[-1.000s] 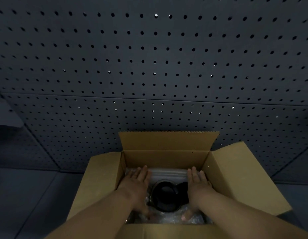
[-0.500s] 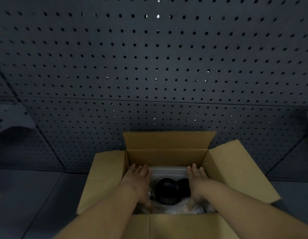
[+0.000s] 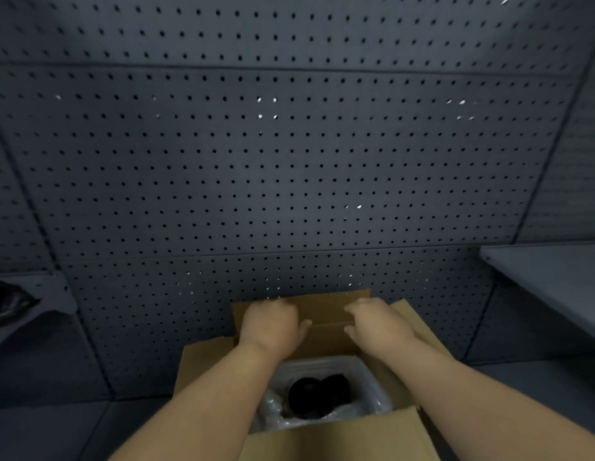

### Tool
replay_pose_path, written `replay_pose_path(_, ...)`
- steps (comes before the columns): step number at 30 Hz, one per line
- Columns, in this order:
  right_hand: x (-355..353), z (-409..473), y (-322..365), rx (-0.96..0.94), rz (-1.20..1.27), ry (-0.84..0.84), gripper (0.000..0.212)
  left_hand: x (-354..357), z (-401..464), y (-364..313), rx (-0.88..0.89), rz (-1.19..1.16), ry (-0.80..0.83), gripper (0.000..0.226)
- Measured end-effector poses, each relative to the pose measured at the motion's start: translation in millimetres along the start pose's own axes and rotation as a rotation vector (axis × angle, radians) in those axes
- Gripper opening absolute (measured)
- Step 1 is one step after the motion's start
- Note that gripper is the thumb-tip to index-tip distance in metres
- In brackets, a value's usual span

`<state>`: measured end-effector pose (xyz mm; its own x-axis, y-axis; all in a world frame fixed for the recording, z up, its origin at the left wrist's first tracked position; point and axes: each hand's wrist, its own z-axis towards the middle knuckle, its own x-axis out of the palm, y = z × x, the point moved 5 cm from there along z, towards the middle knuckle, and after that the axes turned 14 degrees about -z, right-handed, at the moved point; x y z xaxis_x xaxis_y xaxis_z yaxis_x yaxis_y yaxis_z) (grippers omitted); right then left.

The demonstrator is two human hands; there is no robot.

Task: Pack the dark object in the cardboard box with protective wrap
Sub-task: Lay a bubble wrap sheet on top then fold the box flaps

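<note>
In the brown cardboard box [image 3: 339, 437], a round dark object [image 3: 317, 392] lies nested in clear bubble wrap [image 3: 372, 390].
My left hand [image 3: 269, 324] and right hand [image 3: 377, 322] both curl over the box's far flap [image 3: 326, 311], gripping its top edge.

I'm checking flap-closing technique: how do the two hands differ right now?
The left hand grips the far flap near its left corner, fingers curled over the top edge; the right hand sits nearer the right corner, fingers pointing inward. Both hold the same flap above the dark object.
</note>
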<state>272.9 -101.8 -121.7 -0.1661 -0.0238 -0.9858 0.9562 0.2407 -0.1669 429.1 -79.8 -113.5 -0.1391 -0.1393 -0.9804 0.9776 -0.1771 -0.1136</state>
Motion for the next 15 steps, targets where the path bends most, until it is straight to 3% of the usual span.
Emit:
replay_pose_path(5, -43, -31, -32, 0.112, -0.029, -0.214, 0.037, -42, 4, -41, 0.06, -0.012, -0.191, 0.048)
replay_pose_path(15, -87, -99, -170, 0.398, -0.108, -0.357, 0.038, -88, 32, -173, 0.238, -0.074, -0.243, 0.051)
